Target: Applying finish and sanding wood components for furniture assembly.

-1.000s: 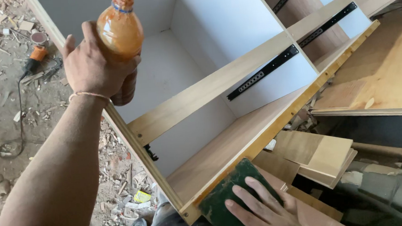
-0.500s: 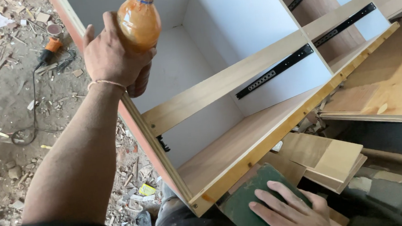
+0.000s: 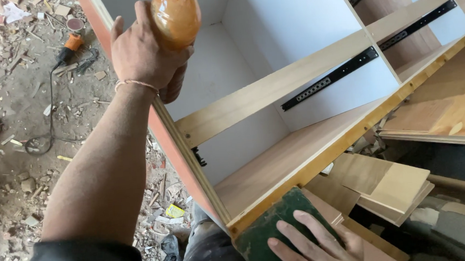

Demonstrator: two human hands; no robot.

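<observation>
My left hand is wrapped around an orange plastic bottle, holding it upright above the left side panel of a wooden cabinet that lies on its back. A thin thread band circles that wrist. My right hand lies flat, fingers spread, on a dark green board at the cabinet's near corner. Black drawer slides are fixed inside the white-lined compartments.
Wood scraps and chips litter the dirt floor at the left, with an orange power tool and its black cable. Stacked plywood offcuts lie beside the cabinet at the right, under a larger wooden panel.
My left hand with the bottle has shifted right and slightly up in the view. My right hand stays flat on the green board.
</observation>
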